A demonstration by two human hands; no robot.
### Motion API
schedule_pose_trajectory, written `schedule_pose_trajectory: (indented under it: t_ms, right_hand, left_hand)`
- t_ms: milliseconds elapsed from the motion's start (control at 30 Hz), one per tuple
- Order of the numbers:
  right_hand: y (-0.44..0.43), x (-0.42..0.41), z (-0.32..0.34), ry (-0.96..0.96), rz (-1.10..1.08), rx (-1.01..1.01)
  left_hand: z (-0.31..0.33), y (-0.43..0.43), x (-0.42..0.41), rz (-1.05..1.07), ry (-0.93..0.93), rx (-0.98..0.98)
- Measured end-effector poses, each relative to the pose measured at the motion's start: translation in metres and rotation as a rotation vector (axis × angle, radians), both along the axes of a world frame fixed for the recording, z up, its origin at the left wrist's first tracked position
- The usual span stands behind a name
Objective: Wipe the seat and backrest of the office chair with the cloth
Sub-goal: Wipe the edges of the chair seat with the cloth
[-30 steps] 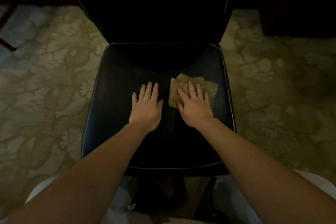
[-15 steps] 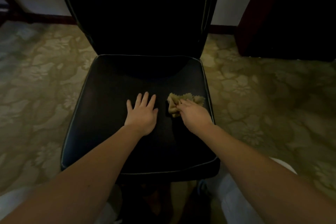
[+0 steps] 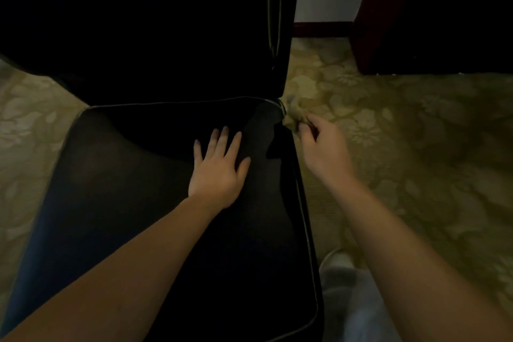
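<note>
Olive cloth (image 3: 293, 117), pinched in my right hand (image 3: 323, 147), sits at the rear right corner of the seat (image 3: 133, 203), likely bound for the backrest (image 3: 166, 22), while my flat, spread left hand (image 3: 219, 168) presses down to brace it.

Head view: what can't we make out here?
All head view.
- cloth: mostly hidden by the right hand, blurred, blends into carpet; contact with the seat corner unclear.
- backrest: too dark for detail; top cut by upper edge.
- chair base: hidden under seat.
</note>
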State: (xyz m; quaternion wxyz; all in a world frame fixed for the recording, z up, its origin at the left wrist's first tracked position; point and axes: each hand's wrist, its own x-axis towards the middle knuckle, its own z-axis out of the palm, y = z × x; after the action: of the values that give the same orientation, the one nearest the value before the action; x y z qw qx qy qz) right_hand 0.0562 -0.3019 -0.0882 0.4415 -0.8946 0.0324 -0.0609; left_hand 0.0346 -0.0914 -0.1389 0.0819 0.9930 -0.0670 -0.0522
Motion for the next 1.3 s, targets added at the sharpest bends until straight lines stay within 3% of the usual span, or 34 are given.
schedule_pose_trajectory:
  t_ms: [100,267,400,567,733,900,967,1133,1300]
  right_hand:
    - [-0.004,0.013,-0.018,0.048,0.028,-0.080]
    - [0.004,0.036,-0.040,-0.072,0.233,-0.192]
    - [0.022,0.037,-0.048,0.108,0.420,-0.401]
    - [0.025,0.042,-0.045,0.199,0.377,-0.226]
    - [0.034,0.042,-0.046,0.131,0.382,-0.557]
    - [0.040,0.031,-0.025,0.129,0.421,-0.661]
    - [0.043,0.030,-0.021,0.119,0.405,-0.657]
    - [0.050,0.039,-0.030,0.136,0.325,-0.378]
    - [0.047,0.053,-0.035,0.169,0.323,-0.415]
  left_hand:
    - [-0.005,-0.002,-0.003,0.016,-0.021,0.034]
    - [-0.009,-0.003,-0.003,0.019,-0.071,0.087]
    - [-0.010,-0.002,-0.004,0.012,-0.068,0.080]
    - [-0.012,-0.001,-0.003,0.017,-0.085,0.055]
    - [-0.015,0.000,-0.003,0.013,-0.091,0.050]
    - [-0.012,0.000,-0.003,0.050,-0.080,0.048]
    - [-0.009,0.000,-0.003,0.090,-0.051,0.064]
    - [-0.006,0.014,-0.003,0.069,-0.014,0.082]
    - [-0.004,0.020,-0.004,0.045,0.018,0.117]
